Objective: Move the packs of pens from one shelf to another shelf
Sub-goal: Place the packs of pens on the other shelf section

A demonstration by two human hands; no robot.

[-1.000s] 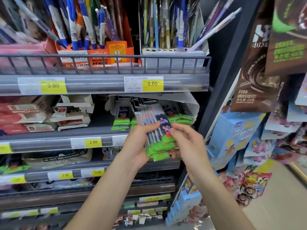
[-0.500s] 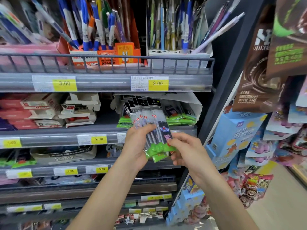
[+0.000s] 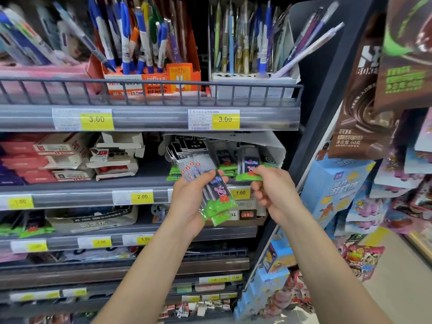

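My left hand (image 3: 188,203) grips a fanned stack of pen packs (image 3: 218,191), clear sleeves with green bottoms and a cartoon pig, in front of the middle shelf (image 3: 70,184). To the right, my right hand (image 3: 277,194) has curled fingers, and its thumb and forefinger pinch the green bottom of another pack (image 3: 249,168). That pack still stands in the torn white display box (image 3: 271,142) on this shelf. More packs of the same kind lean inside the box behind the stack.
The upper shelf holds upright pens in an orange box (image 3: 149,83) and a white box (image 3: 254,85) behind a wire rail. Red and white cartons (image 3: 70,157) lie left of the display box. Hanging snack bags (image 3: 364,118) and blue boxes (image 3: 339,185) crowd the right side.
My right hand let go of the stack's lower end and moved right and up to a pack in the display box. The left hand kept the stack and tilted it slightly.
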